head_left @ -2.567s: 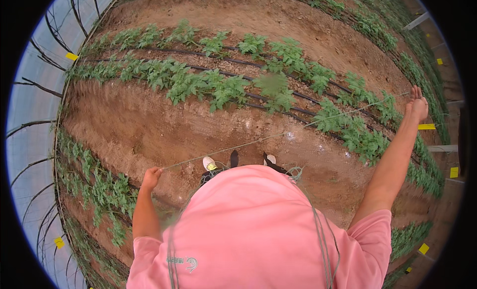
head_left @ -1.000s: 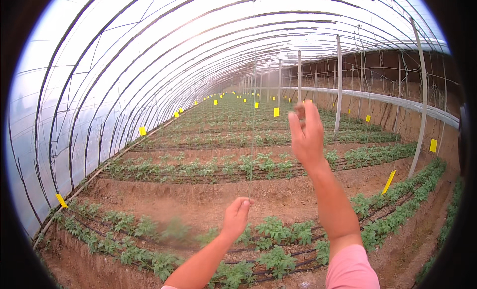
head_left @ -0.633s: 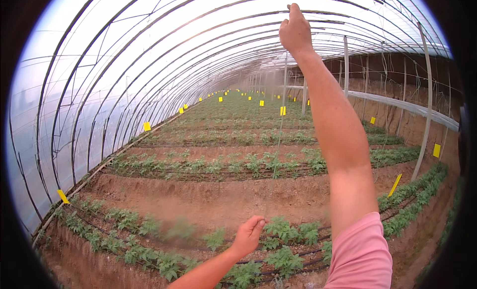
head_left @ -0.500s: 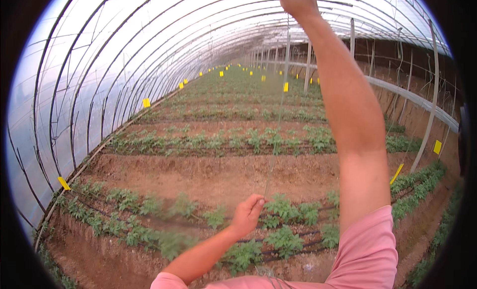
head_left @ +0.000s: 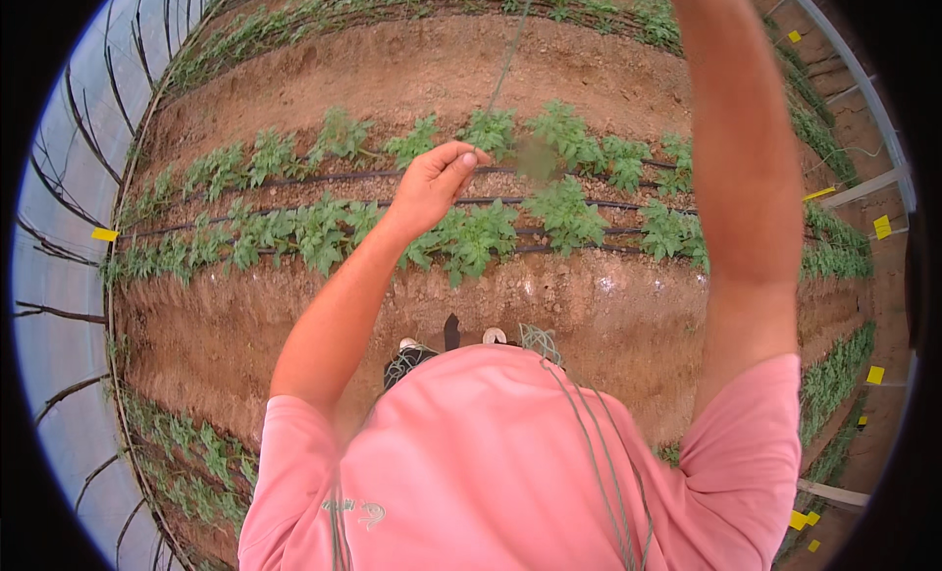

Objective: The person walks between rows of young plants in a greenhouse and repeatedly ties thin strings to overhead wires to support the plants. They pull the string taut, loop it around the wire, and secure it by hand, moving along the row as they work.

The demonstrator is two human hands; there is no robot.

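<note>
My left hand (head_left: 439,183) is closed in a pinch over the near row of leafy green plants (head_left: 476,235), thumb against the forefinger. A thin green string (head_left: 508,56) runs from beside its fingertips up past the top edge of the picture. My right arm (head_left: 751,169) is raised high on the right, and the hand at its end is cut off by the upper rim. More green strings (head_left: 599,429) hang down the front of my pink shirt, with a loose bundle (head_left: 539,343) near the waist.
Dark drip hoses (head_left: 324,179) run along the plant row. A bare soil strip (head_left: 412,66) separates it from a farther row. On the left stands the curved plastic greenhouse wall (head_left: 74,218) with dark ribs. Yellow cards (head_left: 882,227) hang at the sides. My shoes (head_left: 494,336) are on the soil.
The view has tilted down, so my shirt and shoes now show and the greenhouse roof is gone. My right hand has left the picture at the top. My left hand remains pinched by the string.
</note>
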